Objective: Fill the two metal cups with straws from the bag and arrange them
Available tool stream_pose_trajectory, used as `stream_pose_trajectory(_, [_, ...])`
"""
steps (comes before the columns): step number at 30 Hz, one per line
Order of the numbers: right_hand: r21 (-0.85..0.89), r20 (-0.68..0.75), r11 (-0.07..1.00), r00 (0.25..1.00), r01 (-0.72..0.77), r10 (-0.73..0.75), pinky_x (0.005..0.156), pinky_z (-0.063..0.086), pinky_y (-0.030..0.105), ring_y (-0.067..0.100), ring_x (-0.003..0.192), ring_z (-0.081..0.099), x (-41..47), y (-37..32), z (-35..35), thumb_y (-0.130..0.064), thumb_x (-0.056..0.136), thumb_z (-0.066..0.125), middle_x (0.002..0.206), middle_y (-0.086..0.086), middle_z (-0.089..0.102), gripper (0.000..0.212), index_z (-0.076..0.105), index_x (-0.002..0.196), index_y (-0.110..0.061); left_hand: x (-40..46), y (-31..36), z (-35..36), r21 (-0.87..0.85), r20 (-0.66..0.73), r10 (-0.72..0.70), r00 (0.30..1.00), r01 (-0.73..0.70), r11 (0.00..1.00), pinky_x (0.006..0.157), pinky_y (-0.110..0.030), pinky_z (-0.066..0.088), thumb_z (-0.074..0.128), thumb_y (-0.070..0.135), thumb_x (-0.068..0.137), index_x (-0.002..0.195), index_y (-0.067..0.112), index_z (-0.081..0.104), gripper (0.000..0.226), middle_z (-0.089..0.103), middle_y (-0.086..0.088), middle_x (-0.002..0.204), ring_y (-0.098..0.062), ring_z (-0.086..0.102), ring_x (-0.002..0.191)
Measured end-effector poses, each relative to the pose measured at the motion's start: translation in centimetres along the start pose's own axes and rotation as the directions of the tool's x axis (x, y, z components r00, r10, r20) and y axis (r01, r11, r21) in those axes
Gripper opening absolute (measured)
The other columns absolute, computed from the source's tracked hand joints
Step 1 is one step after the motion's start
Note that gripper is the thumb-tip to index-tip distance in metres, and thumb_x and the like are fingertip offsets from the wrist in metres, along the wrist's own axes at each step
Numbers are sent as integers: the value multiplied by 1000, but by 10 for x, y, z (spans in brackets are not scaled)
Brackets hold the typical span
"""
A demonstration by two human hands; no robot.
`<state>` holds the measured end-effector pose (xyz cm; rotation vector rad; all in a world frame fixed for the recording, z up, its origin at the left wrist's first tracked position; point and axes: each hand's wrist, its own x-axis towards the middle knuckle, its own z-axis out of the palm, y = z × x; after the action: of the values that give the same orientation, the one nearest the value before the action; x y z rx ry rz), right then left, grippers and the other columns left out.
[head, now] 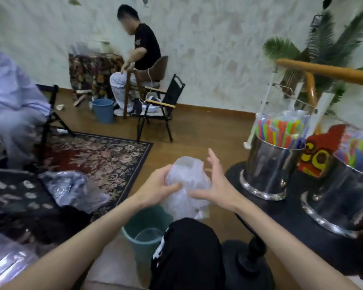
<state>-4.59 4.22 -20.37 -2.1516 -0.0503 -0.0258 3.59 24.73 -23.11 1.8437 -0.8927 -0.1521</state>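
Observation:
A crumpled clear plastic bag [186, 181] is between my two hands, above a green waste bin [144, 227]. My left hand [158, 185] grips its left side with curled fingers. My right hand [213, 183] presses against its right side, fingers spread and mostly straight. Two shiny metal cups stand on a black round table [289, 214] to the right. The nearer-left cup [268, 166] holds colourful straws [281, 130] still wrapped in clear plastic. The right cup [342, 193] also holds colourful straws [358, 151].
A red toy figure [314, 155] stands between the cups. Another plastic bag [71, 189] lies on a dark surface at left. A patterned rug [105, 160], a folding chair [159, 105], a blue bucket [103, 109] and a seated person [138, 59] are farther back.

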Motion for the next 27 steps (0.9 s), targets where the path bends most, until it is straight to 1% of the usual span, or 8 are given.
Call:
stream_pose_trajectory(3, [84, 222, 993, 973, -87, 67, 107, 43, 33, 11, 139, 37, 47, 16, 23, -51, 80, 77, 150, -13, 26, 107, 7, 160, -40, -2, -63, -19, 339, -83, -72, 994, 96, 936, 70, -30, 47, 70, 28, 91, 100, 37, 50, 23, 63, 15, 90, -4, 60, 80])
stream_pose_trajectory(7, [-149, 244, 986, 963, -75, 110, 97, 56, 43, 15, 116, 63, 118, 63, 77, -33, 87, 79, 132, -1, 62, 63, 52, 142, -21, -3, -141, -25, 335, -99, -258, 961, 276, 901, 79, -21, 45, 71, 31, 91, 112, 35, 43, 35, 63, 9, 112, -10, 61, 99])
stream_pose_trajectory(9, [-237, 265, 969, 955, -69, 133, 87, 58, 29, 10, 101, 65, 147, 93, 111, -21, 87, 78, 114, -4, 67, 42, 63, 127, -15, -3, -180, -20, 367, -80, -352, 933, 356, 859, 81, -21, 48, 69, 35, 92, 113, 30, 46, 31, 59, 8, 115, -13, 61, 102])
stream_pose_trajectory(12, [-393, 244, 919, 959, -36, 142, 85, 54, 27, 14, 98, 61, 172, 140, 166, -16, 92, 69, 109, -1, 65, 21, 65, 113, -12, -1, -245, -4, 668, -115, -471, 875, 419, 616, 106, -36, 41, 62, 42, 94, 132, 23, 49, 45, 44, -4, 140, -25, 45, 129])
stream_pose_trajectory(16, [-580, 358, 815, 892, -19, 275, 114, 31, 37, 29, 144, 38, 194, 213, 230, -30, 104, 49, 156, 12, 41, 55, 35, 154, -11, -2, -316, 21, 842, -89, -642, 761, 402, 360, 111, -42, 29, 54, 40, 98, 142, 22, 47, 48, 33, -11, 151, -31, 33, 138])
stream_pose_trajectory(21, [-603, 533, 792, 687, -101, 494, 121, 26, 42, 38, 151, 24, 212, 251, 264, -27, 99, 63, 169, 15, 8, 91, 0, 163, -11, -15, -369, 41, 872, 166, -784, 599, 283, 400, 115, -44, 29, 44, 27, 104, 157, 5, 19, 63, 38, -16, 156, -34, 41, 141])
stream_pose_trajectory(24, [-619, 515, 768, 653, -166, 556, 116, 35, 48, 43, 142, 38, 219, 270, 271, -22, 97, 62, 160, 20, 30, 82, 12, 162, -13, -3, -375, 47, 862, 240, -797, 554, 257, 438, 111, -45, 37, 45, 24, 104, 159, 3, 3, 72, 43, -16, 154, -33, 48, 137])
stream_pose_trajectory(27, [-602, 486, 783, 704, -160, 518, 101, 47, 48, 43, 125, 55, 225, 262, 254, -19, 95, 61, 138, 23, 54, 51, 46, 143, -7, 8, -369, 39, 845, 265, -808, 526, 277, 457, 111, -41, 39, 55, 31, 99, 156, 12, 26, 67, 47, -10, 152, -29, 49, 137])
